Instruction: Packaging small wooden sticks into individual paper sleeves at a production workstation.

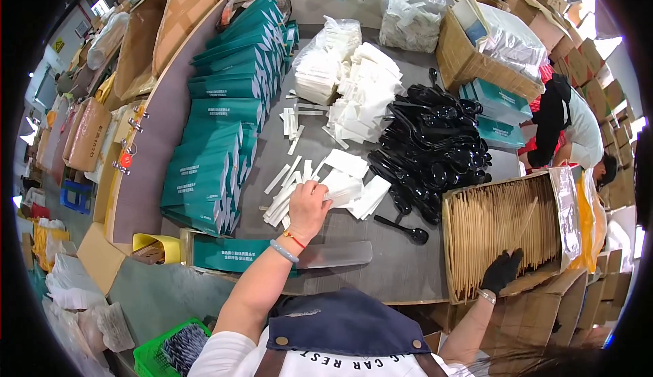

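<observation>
My bare left hand is over a loose spread of narrow white strips and flat white paper packets. Its fingers are curled together at a white packet; the grip is partly hidden. In a black glove, my right hand reaches into an open carton of wooden chopsticks. A single chopstick slants up from its fingers, above the packed rows. Between my hands lies a heap of black plastic spoons, with one loose spoon at its near side. More white packets are piled farther back.
Green printed pouches stand in rows along the left table wall. Clear bags of white packets and an open carton are at the back. Green boxes lie beside the spoons. Another person bends down at right.
</observation>
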A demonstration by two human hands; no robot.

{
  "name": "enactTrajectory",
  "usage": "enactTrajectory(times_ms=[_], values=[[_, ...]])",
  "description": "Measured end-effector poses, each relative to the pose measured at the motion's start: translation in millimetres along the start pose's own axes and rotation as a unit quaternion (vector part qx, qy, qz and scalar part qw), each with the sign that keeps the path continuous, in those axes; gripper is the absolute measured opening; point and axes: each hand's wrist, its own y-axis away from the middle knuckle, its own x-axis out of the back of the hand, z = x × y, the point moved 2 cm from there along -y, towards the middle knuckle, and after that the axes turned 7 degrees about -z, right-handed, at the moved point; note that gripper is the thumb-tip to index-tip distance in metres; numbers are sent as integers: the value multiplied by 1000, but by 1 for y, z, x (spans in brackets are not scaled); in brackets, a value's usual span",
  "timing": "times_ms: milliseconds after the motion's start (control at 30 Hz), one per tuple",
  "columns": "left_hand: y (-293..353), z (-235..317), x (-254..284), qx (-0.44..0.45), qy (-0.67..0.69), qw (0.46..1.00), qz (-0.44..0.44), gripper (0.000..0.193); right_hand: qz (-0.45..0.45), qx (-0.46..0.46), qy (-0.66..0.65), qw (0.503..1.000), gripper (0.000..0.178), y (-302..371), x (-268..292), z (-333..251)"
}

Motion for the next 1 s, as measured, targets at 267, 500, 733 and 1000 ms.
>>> enactTrajectory(times_ms=[267,500,733,1000], values=[[11,18,35,-15,96,995,-35,18,-341,230,-50,910,10,125,-112,-115],[77,18,57,-30,104,964,-245,26,-350,287,182,873,20,108,-145,-118],[132,24,65,-86,-55,969,-225,47,-378,292,118,871,18,124,-134,-149],[140,17,70,-113,-105,958,-243,46,-565,363,82,737,21,205,-166,-176]])
